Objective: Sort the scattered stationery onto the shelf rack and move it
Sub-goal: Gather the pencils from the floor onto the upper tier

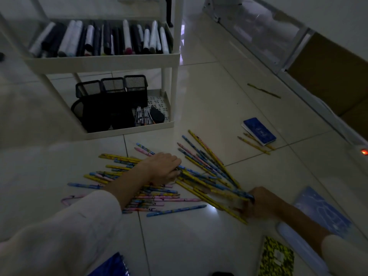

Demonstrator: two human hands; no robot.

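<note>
Step in hand, my read: gathering pencils off the floor into one bunch for the shelf rack (99,61).

Hands are apart. My right hand (258,202) is clamped on the near ends of the pencil fan (207,170), which spreads out toward the rack's front right corner. My left hand (163,169) lies palm down across the middle of the fan. Its fingers bend over the pencils and the tips are hidden, so I cannot tell whether they grip or just press.

To do it well:
- Sweep the left hand toward the right hand so the fan closes into a tight bundle.
- Square the ends against the floor before lifting.
- Keep the right grip firm, because splayed pencils slip out easily.

The loose pencils (119,172) lie in front of the rack, under and to the left of my left forearm, none of them in a hand. They want a second sweep.

The mesh holders (113,90) sit on the rack's bottom tier and look like the likely drop spot. The markers (111,38) already fill the tier above.

Right of the rack, well away from both hands, a blue notebook (258,130) lies with two pencils (253,145) touching it.
</note>
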